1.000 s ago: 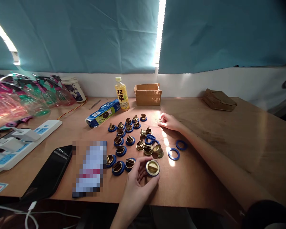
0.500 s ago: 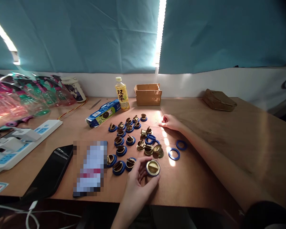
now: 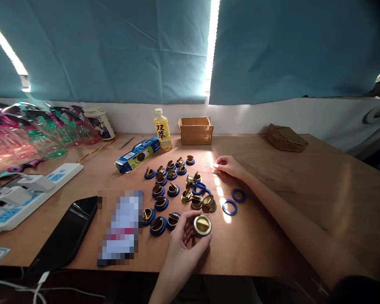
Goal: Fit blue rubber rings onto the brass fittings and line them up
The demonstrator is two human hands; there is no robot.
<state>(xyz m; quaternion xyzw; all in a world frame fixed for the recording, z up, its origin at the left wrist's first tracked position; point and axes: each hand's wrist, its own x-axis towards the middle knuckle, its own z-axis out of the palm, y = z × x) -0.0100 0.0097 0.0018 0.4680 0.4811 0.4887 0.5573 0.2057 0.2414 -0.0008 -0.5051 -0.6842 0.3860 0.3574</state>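
Note:
Between the thumb and fingers of my left hand (image 3: 186,242) is a round brass plug (image 3: 202,225) with a raised bar across its face and a blue rim. My right hand (image 3: 229,166) is farther out on the table, thumb and fingertips pinched together; a faint thin thing shows at the tips, too small to name. Left of centre stand several brass plugs with blue rings fitted (image 3: 161,202). Nearer the middle lie bare brass plugs (image 3: 196,202) beside loose blue rings (image 3: 200,185). Two more blue rings (image 3: 229,207) rest below my right forearm.
At the back are an open cardboard box (image 3: 196,134), a yellow drink bottle (image 3: 162,131), a blue cookie box (image 3: 137,154) and a brown pouch (image 3: 286,137). To the left are a power strip (image 3: 61,171), a black phone (image 3: 65,232), a blurred-out device (image 3: 123,228) and spray bottles (image 3: 47,141).
The whole view has shifted slightly, with the scene sitting a little lower. Both hands keep nearly the same pose and place over the table; the left still holds the brass plug.

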